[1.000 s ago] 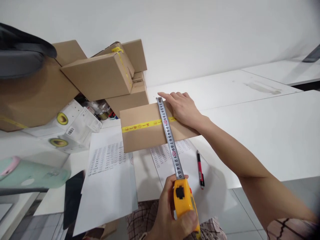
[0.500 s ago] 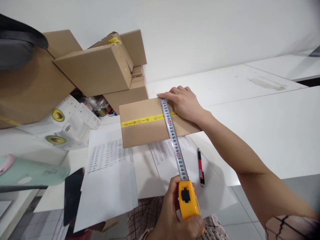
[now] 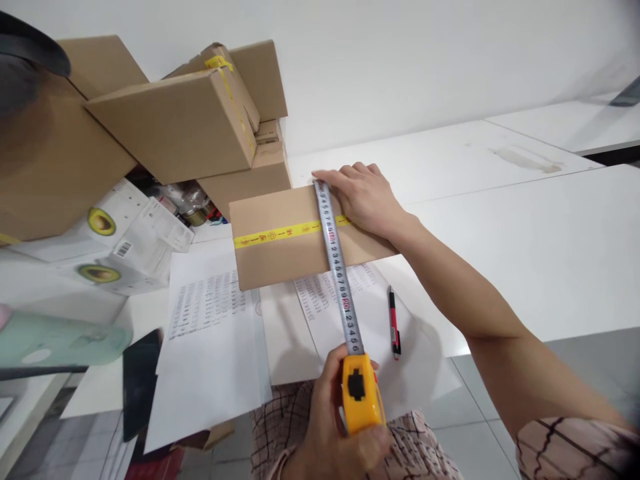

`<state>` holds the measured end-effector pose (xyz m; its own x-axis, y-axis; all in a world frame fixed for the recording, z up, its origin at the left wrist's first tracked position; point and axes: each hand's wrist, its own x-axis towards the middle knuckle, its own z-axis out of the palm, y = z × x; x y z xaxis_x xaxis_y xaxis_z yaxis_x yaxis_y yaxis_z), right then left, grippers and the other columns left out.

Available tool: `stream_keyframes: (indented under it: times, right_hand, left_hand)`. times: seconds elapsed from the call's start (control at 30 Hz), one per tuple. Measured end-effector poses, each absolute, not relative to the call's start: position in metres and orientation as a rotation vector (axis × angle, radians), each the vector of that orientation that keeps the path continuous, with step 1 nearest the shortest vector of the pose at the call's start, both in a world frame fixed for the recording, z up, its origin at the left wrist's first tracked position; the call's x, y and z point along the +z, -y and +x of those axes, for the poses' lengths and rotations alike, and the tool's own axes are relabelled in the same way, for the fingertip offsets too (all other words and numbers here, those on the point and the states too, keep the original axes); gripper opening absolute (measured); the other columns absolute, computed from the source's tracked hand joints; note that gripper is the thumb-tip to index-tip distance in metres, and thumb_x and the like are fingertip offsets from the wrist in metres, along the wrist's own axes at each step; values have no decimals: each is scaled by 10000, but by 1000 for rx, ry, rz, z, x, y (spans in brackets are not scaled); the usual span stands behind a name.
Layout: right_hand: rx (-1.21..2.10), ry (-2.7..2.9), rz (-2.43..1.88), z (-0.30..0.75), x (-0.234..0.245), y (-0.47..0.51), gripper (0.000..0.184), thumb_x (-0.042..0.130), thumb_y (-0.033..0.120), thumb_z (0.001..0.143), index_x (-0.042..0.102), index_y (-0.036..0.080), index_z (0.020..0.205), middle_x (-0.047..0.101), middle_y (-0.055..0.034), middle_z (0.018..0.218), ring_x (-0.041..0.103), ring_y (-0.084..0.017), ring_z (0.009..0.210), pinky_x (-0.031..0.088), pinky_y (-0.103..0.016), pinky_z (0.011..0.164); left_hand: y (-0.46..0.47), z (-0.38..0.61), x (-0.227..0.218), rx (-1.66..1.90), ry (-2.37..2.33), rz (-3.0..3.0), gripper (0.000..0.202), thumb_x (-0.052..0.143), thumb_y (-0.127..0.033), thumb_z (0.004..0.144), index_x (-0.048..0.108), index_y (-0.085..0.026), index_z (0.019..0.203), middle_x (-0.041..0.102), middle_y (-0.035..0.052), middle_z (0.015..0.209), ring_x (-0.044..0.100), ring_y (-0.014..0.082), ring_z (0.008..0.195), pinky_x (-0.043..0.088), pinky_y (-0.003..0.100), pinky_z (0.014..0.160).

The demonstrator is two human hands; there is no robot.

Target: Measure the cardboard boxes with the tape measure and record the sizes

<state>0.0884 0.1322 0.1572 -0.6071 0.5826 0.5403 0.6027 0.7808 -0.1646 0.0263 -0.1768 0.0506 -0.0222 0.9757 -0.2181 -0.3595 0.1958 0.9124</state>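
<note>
- Far left: a pale-green cylindrical bottle [image 3: 75, 339], with a black flat rectangular slab [image 3: 143, 377] beside it.
- Left, rear: white cardboard cartons printed with avocado halves [image 3: 131, 243] stand below a large brown cardboard box [image 3: 55, 160]; a stack of brown cardboard boxes with yellow tape [image 3: 173, 127] takes up the space beside the wall.
- Left of centre: a white printed paper sheet [image 3: 207, 360] extends beyond the near edge of the white rectangular desk [image 3: 500, 267].
- Centre: a slim brown cardboard box with a yellow printed strip [image 3: 280, 261], overlapping the papers at the desk's near side. Its long axis runs left to right, rising slightly rightward.
- Centre, near edge: the left hand [image 3: 325, 421] grasps the yellow plastic case of a tape measure [image 3: 366, 410]. The silver metal blade [image 3: 335, 267] points away from the person, leaning slightly left, and crosses the box roughly square to its long axis, hiding part of the strip.
- Right of centre: the right hand [image 3: 367, 200] covers the box's right portion, thumb at the blade's far end; whether its fingers grip the box cannot be told.
- Right, near: a red-and-black slender pen [image 3: 393, 323] lies on paper, pointing away, apart from the blade.
</note>
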Motion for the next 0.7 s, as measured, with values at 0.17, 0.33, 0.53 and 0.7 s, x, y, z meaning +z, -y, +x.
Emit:
stream_keyframes:
  times: [0.17,0.33,0.53,0.7]
  right_hand:
    - [-117,2354,-943,93,153,-117,553,235,547,1056,547,236,1390,662,-122,1180,528,-332,1121,332,-522,1023]
    - [-182,2348,-989,105,151,-82,612,199,630,1041,559,248,1357,629,-113,1194,530,-320,1158,317,-538,1074]
    - [-163,2346,-984,118,142,-57,624,174,595,1047,533,250,1423,607,-118,1246,531,-335,1184,307,-575,1078]
    - [-134,2347,-944,132,121,-64,616,215,598,1022,526,290,1457,593,-119,1298,522,-365,1229,284,-614,1085]
  left_hand:
    - [184,7,63,1689,-1356,962,737,810,-548,724,466,-298,1325,472,129,1420,653,262,993,603,396,831]
    - [185,-1,38,1617,-1310,1024,716,789,-506,754,453,-295,1350,553,112,1316,673,253,990,599,395,851]
    - [184,7,-6,1130,-1296,1159,806,831,-491,619,528,-192,1304,640,164,1209,662,350,1050,572,490,878]
    - [179,-5,-7,991,-1395,1370,811,833,-410,570,541,-179,1290,628,185,1289,601,424,1227,525,549,967]
